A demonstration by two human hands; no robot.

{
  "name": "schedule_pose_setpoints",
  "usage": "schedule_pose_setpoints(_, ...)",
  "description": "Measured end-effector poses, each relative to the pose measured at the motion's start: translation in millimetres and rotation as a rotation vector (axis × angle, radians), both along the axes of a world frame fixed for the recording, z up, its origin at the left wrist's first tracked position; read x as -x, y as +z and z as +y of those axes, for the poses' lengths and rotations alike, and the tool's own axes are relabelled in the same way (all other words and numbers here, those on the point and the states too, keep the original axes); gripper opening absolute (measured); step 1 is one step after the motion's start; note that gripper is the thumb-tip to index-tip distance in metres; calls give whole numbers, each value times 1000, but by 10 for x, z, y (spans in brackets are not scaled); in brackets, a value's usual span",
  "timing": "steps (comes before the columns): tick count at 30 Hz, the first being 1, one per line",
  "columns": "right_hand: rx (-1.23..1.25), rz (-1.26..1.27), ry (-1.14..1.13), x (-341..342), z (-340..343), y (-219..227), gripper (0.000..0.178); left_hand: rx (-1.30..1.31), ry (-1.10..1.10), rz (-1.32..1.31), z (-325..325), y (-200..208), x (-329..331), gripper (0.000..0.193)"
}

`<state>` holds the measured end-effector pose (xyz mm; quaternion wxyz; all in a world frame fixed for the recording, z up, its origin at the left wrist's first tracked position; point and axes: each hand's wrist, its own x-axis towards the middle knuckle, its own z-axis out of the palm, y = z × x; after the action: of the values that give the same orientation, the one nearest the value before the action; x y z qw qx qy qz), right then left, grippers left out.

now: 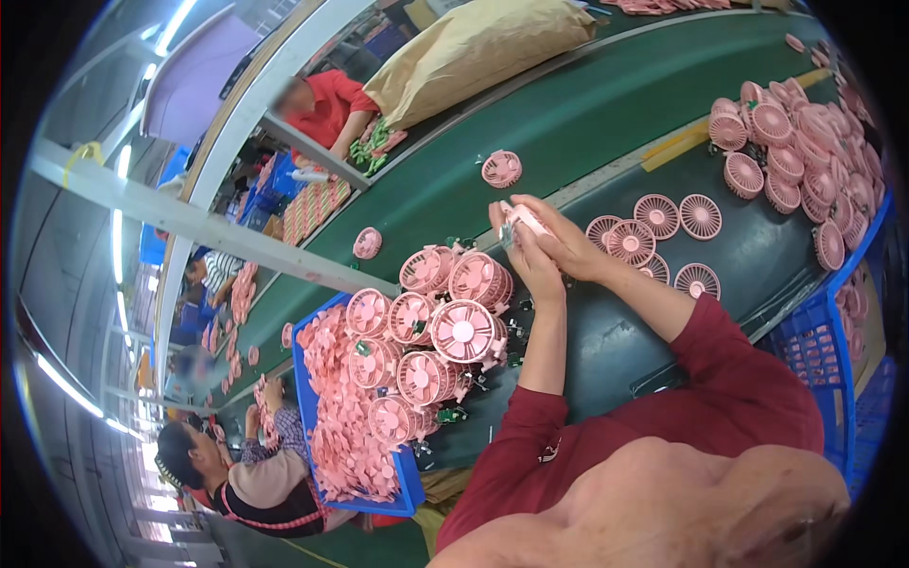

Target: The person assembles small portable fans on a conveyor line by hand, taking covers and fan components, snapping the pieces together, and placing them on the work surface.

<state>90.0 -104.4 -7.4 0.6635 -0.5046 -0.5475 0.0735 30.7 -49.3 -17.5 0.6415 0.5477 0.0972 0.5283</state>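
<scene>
My left hand [538, 273] and my right hand [574, 246] come together above the dark green work surface, both closed round a pink plastic fan part [530, 221]. A small greyish-green piece shows at its left side; the fingers hide the rest. Just beyond my hands, a round pink fan housing [502, 168] lies on the green conveyor belt [606, 118]. Left of my left hand stand stacked pink fan housings with blades [464, 329], small green circuit boards and wires among them. Several round pink grilles [701, 217] lie flat to the right of my right hand.
A blue crate [409, 478] of flat pink pieces stands at the left. Pink grilles [772, 123] are heaped at the far right, above another blue crate [838, 360]. Past the belt lies a big tan sack [483, 47], near a person in red [327, 109]. Another person [270, 473] works at lower left.
</scene>
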Motion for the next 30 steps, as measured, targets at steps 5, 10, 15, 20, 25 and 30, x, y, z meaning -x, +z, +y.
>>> schedule_pose_setpoints(5,40,226,97,4,138,-136,41,-292,192,163,-20,-34,52,52)
schedule_pose_setpoints(10,111,166,215,-63,-51,-47,70,-28,40,53,-55,121,34,49)
schedule_pose_setpoints(15,-18,134,42,-27,50,-102,57,-229,191,28,-19,49,-62,40)
schedule_pose_setpoints(20,-72,359,-5,-217,218,-337,43,-139,58,73,-120,113,-267,43)
schedule_pose_setpoints(25,180,324,-81,-918,202,-221,46,-207,58,306,185,-29,-775,42)
schedule_pose_setpoints(30,532,-171,-1042,-2358,-422,-512,72,-485,166,715,479,-323,-1364,53)
